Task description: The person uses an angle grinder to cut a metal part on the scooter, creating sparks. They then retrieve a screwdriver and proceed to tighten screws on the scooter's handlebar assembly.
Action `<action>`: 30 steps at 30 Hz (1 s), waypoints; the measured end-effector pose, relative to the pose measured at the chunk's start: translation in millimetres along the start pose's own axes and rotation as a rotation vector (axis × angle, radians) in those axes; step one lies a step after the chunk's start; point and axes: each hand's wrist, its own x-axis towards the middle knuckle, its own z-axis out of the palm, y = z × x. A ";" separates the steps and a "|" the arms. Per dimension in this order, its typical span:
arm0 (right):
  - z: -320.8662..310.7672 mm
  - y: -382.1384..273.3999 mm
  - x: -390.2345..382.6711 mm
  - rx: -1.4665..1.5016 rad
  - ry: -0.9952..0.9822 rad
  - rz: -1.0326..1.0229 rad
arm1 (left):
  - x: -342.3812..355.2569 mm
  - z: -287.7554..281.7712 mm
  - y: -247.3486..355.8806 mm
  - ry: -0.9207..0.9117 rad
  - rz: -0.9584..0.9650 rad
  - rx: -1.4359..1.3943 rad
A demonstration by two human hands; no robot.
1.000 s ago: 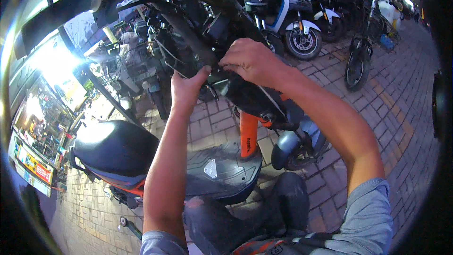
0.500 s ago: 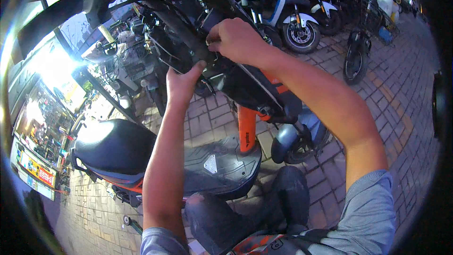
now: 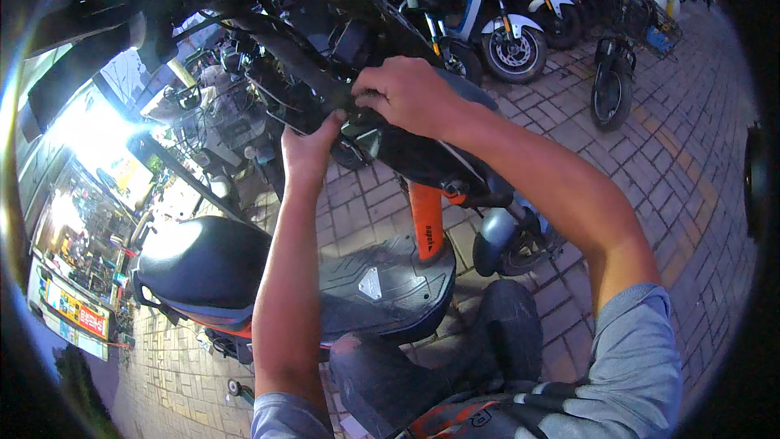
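Curled right hand; dark rounded bar

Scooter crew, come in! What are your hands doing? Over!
Left hand at dark front parts of the orange-trimmed scooter; grip unclear. Right hand close by, curled; anything held is hidden. In the way: deep shadow.

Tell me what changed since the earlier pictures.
The bare right hand rose leftward in view, then dipped, ending left of where it began. The left hand edged left, still by the dark tubular bar. Nothing was visibly released. The black rounded seat and orange upright post stayed.
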 end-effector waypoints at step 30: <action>-2.8 -22.3 11.0 -0.068 -0.027 0.221 | 2.4 -6.6 -8.6 0.055 -0.016 0.074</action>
